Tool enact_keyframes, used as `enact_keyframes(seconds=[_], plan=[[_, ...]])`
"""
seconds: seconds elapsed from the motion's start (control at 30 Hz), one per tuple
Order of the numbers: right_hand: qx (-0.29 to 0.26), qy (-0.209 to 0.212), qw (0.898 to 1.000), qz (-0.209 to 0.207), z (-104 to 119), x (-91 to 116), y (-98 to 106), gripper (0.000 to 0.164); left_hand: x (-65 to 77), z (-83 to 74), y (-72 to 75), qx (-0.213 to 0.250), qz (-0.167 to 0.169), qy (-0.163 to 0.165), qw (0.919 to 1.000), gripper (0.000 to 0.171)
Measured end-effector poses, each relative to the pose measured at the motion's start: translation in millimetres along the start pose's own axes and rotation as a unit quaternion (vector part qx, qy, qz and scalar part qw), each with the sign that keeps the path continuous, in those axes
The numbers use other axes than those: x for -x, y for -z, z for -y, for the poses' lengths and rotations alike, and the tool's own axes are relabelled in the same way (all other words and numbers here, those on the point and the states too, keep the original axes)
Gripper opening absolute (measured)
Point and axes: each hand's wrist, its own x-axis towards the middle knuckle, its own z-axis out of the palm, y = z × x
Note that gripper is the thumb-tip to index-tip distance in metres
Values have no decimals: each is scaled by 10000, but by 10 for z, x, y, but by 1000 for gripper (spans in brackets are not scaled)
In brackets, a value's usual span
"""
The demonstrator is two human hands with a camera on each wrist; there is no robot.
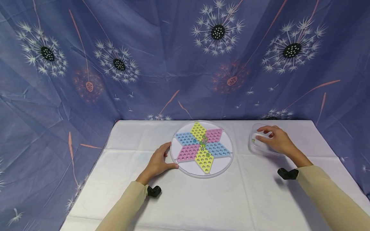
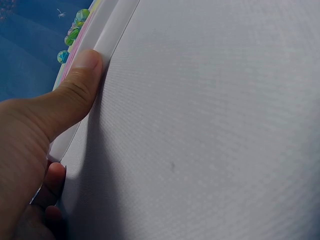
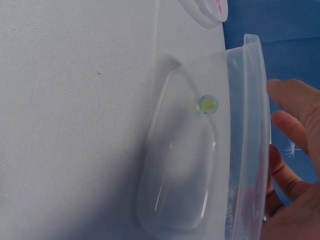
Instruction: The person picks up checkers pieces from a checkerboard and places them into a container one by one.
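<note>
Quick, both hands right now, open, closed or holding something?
Left hand: holding the game board by its rim.
Right hand: open, over the clear container.

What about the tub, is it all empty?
No, a marble sits inside the tub.

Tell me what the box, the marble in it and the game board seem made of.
Box: probably smooth, translucent plastic; the blue backdrop shows through its wall.
Marble: likely glossy glass, see-through with a yellow-green core, though clear plastic is possible.
Game board: seemingly hard plastic, with a smooth pale rim and neat round holes.
</note>
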Motion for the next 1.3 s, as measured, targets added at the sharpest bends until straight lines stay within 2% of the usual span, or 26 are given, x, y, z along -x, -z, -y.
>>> enact_keyframes(seconds=[0.17,0.6,0.97,1.3], plan=[[33,91,10000,-23,28,-4,28,52,8,-3,2,2,-8,11,10000,109],[52,650,9974,-299,229,-27,70,42,27,8,1,-23,4,9,10000,110],[-131,883,9960,-83,484,-83,22,40,6,16,-4,-105,-17,-11,9999,110],[-299,1160,9928,66,773,-131,-138,37,-4,17,-8,-123,5,-6,9999,111]])
